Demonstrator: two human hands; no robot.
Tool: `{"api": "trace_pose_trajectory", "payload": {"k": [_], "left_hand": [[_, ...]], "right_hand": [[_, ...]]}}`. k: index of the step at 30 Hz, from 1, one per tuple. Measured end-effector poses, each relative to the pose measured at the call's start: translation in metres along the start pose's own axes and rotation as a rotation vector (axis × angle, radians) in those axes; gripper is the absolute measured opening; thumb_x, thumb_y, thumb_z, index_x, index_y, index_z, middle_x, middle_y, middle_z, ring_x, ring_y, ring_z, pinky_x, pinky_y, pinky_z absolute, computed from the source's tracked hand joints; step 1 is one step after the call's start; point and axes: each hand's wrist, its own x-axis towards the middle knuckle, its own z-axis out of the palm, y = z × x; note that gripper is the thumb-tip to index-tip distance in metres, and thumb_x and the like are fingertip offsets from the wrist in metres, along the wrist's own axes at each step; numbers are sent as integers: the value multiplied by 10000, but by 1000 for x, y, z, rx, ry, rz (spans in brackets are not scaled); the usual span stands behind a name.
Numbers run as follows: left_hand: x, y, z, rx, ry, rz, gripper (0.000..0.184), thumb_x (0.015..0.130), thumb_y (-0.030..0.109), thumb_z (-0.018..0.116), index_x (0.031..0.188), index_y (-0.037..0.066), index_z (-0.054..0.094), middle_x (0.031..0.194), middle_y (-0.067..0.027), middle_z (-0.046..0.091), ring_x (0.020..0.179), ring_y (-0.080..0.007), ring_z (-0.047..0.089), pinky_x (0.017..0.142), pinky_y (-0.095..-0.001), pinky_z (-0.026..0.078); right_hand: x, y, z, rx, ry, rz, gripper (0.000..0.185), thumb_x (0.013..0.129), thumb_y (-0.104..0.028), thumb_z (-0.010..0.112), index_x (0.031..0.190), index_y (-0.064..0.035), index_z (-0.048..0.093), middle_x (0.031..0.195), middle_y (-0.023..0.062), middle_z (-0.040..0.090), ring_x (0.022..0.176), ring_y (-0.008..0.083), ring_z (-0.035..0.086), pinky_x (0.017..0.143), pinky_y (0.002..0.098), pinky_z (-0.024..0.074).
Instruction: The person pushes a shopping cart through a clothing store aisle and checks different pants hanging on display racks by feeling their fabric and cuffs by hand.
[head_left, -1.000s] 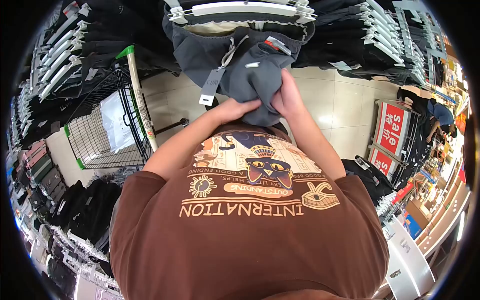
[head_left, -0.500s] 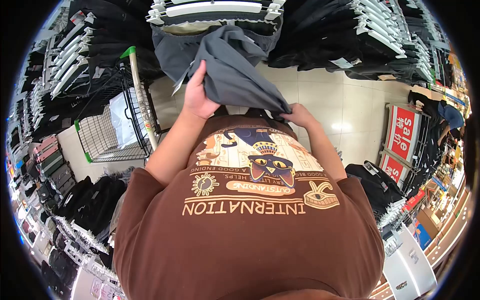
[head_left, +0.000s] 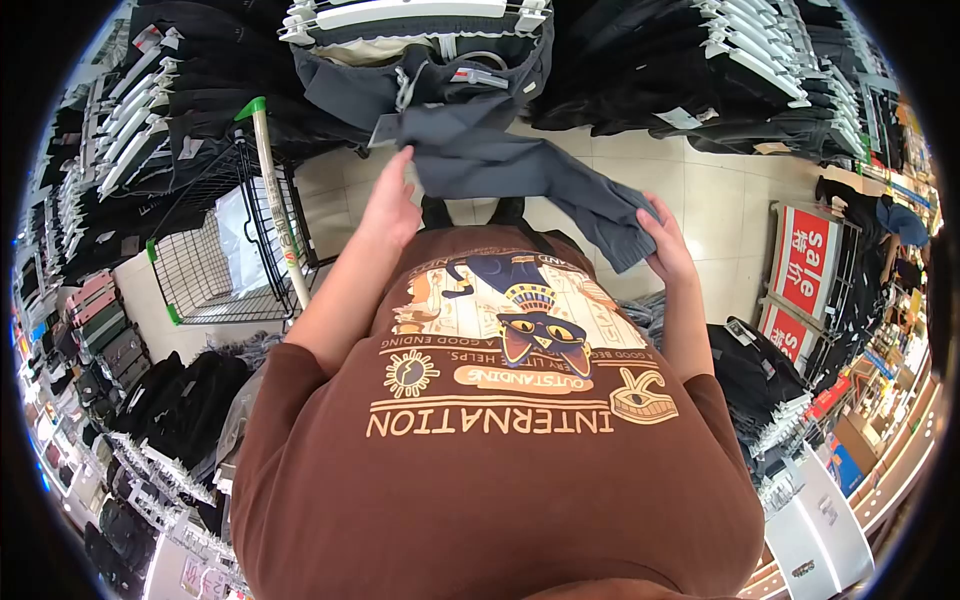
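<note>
Dark grey trousers (head_left: 490,165) hang by the waistband from a white hanger (head_left: 420,17) at the top centre. One leg is stretched out to the right, and my right hand (head_left: 668,238) grips its cuff, thumb on top. My left hand (head_left: 394,205) is at the left edge of the cloth, fingers apart, its fingertips beside the fabric. A drawstring and a paper tag (head_left: 384,130) show near the waistband, the tag partly behind the cloth.
A black wire shopping cart (head_left: 215,260) with a green-tipped handle stands at the left, a white bag inside. Racks of dark clothes (head_left: 640,70) line both sides. A red sale sign (head_left: 803,262) is at the right, and a person (head_left: 903,222) bends beyond it.
The leg that was bunched between both hands is now drawn out to the right. My right hand has moved right with the cuff; my left hand has let go of the cloth.
</note>
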Motion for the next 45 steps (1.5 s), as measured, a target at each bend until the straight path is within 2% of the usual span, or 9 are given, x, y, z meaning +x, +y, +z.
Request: {"api": "trace_pose_trajectory", "payload": {"k": [5,7,12,15,16,20,24,34,45], "left_hand": [[-96,3,37,476,-939,564,455,912,288,824,1222,48,594,1164,-64,625,1064,-185,620,935,-339,533],[-153,11,59,631,-895,837,382,901,161,819,1185,45,590,1100,-52,624,1031,-175,618,889,-344,552],[-144,21,58,660,-789,873,534,899,98,826,1367,37,577,1239,-43,622,1098,-139,615,982,-325,533],[-141,20,51,665,-893,1034,466,884,137,830,1283,21,618,1154,-80,664,1030,-206,668,923,-353,570],[-145,19,48,632,-934,996,407,948,118,766,1314,20,618,1142,-79,677,1017,-184,668,922,-346,568],[-139,19,45,740,-847,817,280,1081,168,603,1304,0,622,1117,-85,707,1018,-116,653,918,-316,559],[-152,21,53,-74,-979,357,346,1165,256,411,1279,6,621,1221,-72,707,1114,-157,683,1021,-346,532],[-127,23,43,-623,-1415,-319,470,1112,376,453,1341,4,628,1373,-139,684,1233,-260,668,1113,-439,495],[-167,27,31,-267,-1103,-76,538,1028,331,516,1416,-39,561,1367,-209,667,1235,-320,667,1101,-476,496]], "right_hand": [[17,-42,131,237,-224,-186,346,1044,-206,694,1324,-49,564,1212,73,684,1070,143,677,893,307,575],[16,-54,172,255,-268,-227,377,1036,-218,712,1334,-47,556,1205,72,681,1070,137,669,891,304,572],[15,-73,195,23,-412,-443,664,858,-27,856,1438,-50,534,1177,34,668,1074,108,649,918,287,559],[3,-78,197,-148,-317,-359,601,874,-8,819,1413,-43,556,1170,36,664,1095,110,630,956,305,542],[-4,-78,205,-139,-272,-430,379,969,-44,705,1335,-23,610,1117,40,681,1075,109,629,961,302,528],[1,-75,202,-278,-145,-434,245,1084,-90,491,1229,12,661,1080,68,708,1021,110,648,868,260,538],[6,-75,198,-267,-126,-433,249,1089,-85,492,1263,9,643,1094,76,716,831,125,694,682,276,587],[-14,-77,190,728,-440,89,299,1108,-169,499,1348,-29,608,1282,118,722,1167,215,706,1050,396,546],[-21,-75,166,695,-380,113,326,1053,-234,567,1212,29,675,1179,151,748,1065,255,735,975,425,575]]}}
